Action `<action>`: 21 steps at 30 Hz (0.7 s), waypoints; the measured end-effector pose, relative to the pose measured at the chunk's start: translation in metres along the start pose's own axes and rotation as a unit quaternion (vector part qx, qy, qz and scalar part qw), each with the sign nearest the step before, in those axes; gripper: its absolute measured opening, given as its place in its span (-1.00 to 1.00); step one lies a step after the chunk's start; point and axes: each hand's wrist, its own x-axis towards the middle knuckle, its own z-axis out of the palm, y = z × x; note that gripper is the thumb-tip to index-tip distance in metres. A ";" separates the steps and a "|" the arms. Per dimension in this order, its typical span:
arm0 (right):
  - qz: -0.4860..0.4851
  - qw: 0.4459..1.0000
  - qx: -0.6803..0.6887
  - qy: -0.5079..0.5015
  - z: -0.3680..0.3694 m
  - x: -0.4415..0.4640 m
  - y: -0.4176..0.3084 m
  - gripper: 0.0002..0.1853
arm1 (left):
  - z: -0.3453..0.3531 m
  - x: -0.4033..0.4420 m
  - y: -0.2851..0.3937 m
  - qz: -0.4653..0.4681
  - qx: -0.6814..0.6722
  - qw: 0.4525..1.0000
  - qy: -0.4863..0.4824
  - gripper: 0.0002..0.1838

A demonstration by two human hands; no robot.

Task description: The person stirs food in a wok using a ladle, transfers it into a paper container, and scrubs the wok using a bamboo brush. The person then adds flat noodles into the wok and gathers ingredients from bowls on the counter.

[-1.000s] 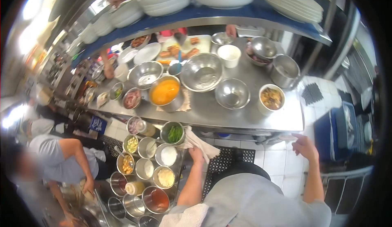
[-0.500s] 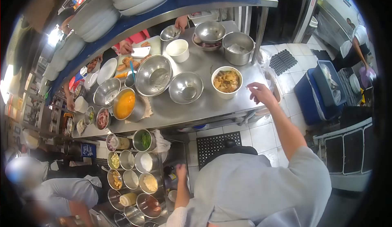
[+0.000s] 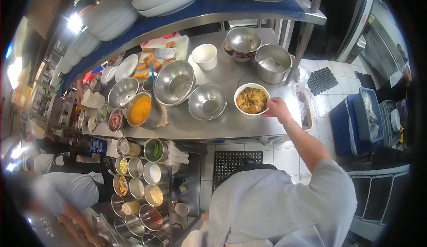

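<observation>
A round white tub (image 3: 240, 110) holds yellow-brown stewed food with darker pieces, and it stands near the right end of the steel table. My right hand (image 3: 276, 109) is closed on the tub's right rim. Of my left hand (image 3: 204, 218) only a scrap of skin shows low beside my body, its fingers hidden. Left of the tub sits a steel mixing bowl (image 3: 207, 102). Behind are a white container (image 3: 204, 56), a steel pot (image 3: 272, 64) and a steel bowl (image 3: 243, 40) stacked on another with dark contents.
A large perforated bowl (image 3: 174, 82) and a pot of orange liquid (image 3: 140, 109) stand left. A cleaver (image 3: 163, 52) lies on a cutting board (image 3: 181, 43). Plates fill the overhead shelf (image 3: 262, 8). Ingredient tins (image 3: 155, 172) flank me; another person (image 3: 71, 193) bends at lower left. Blue bins (image 3: 342, 127) stand right.
My right hand has moved onto the tub's rim and closed there. My left hand has dropped mostly from sight. The co-worker's hands have left the cleaver and a small bowl.
</observation>
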 end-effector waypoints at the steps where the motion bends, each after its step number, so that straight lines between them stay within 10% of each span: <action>1: 0.003 1.000 0.017 0.001 -0.001 0.000 0.000 -0.64 | 0.003 0.001 0.006 0.009 -0.021 1.000 0.004 -0.66; 13: -0.072 0.994 -0.068 -0.048 0.005 -0.004 -0.092 -0.75 | -0.050 0.037 -0.009 0.002 -0.153 0.987 0.043 -0.83; 21: -0.053 0.985 0.155 -0.063 0.092 0.138 -0.174 -0.89 | -0.063 0.048 -0.046 -0.021 -0.148 0.988 0.037 -0.81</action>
